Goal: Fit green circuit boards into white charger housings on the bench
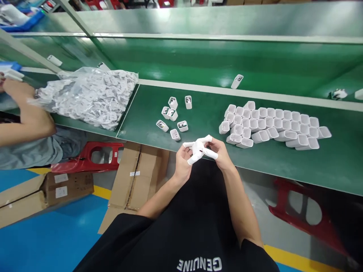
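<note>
Here I am at the green workbench, both hands up at its near edge, and between them sits the small white piece. It's a pale, smooth-looking thing, plain white with one little dark mark showing low on it, and it nearly melts into the white finger covers on my fingertips, so I can't make out its full outline. My left hand is closed to a pinch, thumb and finger gripping the piece from one side; my right hand pinches it from the other, fingertips almost meeting. Just past them on the workbench, a little left, stand seven loose white cases, most showing dark and greenish parts in their mouths. Over on the workbench's right half it's a tight block of open-topped white shells, rows pressed side by side, a few tilted at the front. At the workbench's left end bulges a clear plastic bag, packed with small white parts. One more white case leans at the workbench's back edge, and beyond the bag comes a co-worker's bare arm.
</note>
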### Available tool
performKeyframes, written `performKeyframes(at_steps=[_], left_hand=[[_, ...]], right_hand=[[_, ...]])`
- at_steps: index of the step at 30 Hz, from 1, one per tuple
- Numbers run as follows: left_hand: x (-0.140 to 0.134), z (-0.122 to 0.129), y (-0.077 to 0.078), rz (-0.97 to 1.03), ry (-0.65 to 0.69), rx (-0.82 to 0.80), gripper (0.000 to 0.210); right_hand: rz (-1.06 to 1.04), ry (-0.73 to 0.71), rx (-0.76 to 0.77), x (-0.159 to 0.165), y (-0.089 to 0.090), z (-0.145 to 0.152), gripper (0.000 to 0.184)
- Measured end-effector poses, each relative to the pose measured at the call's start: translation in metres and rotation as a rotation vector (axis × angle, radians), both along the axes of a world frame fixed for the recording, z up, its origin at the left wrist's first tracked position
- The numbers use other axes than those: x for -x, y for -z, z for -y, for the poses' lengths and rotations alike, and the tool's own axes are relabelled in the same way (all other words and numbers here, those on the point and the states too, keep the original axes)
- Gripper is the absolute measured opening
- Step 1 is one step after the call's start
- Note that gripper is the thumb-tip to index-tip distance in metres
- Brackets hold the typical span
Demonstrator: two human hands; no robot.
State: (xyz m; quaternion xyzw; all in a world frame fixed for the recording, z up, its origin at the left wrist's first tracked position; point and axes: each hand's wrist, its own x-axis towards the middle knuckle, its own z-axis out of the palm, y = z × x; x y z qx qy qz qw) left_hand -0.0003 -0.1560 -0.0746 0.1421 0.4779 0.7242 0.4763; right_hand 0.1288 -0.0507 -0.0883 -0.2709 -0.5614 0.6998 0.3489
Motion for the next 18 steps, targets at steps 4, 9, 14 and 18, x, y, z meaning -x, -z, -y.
performKeyframes(at_steps=[4, 9, 14, 18], left_hand=[[-0.002, 0.004, -0.004, 0.132, 0.079, -0.070, 0.061], [-0.008, 0.000, -0.006, 0.254, 0.088, -0.103, 0.047], [0.006, -0.022, 0.003, -0.051, -0.004, -0.153, 0.042], [0.031, -0.047, 0.014, -0.654, -0.022, -0.148, 0.027]], right_hand=[[0.013, 0.007, -0.082, 0.000, 0.002, 0.003, 0.054], [0.042, 0.029, -0.251, -0.004, 0.003, -0.001, 0.064], [0.126, 0.180, -0.409, -0.019, 0.007, 0.000, 0.043], [0.191, 0.249, -0.496, -0.030, 0.014, 0.006, 0.029]])
